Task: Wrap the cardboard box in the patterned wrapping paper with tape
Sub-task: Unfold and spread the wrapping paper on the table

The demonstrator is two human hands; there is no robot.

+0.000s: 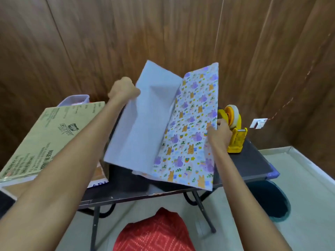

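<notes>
Over the dark counter, the left hand and right hand each have a tight grip on one side of the half-open patterned paper, while the cardboard box lies bare at the left and the tape looks unused, so wrapping seems hardly begun.

Half-unfolded wrapping paper, white underside showing, stands between cardboard box and tape dispenser.

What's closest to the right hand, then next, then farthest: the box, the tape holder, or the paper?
1. Wrapping paper, held in the right hand.
2. Tape holder, just beside it on the right.
3. Cardboard box, far over on the left.
</notes>
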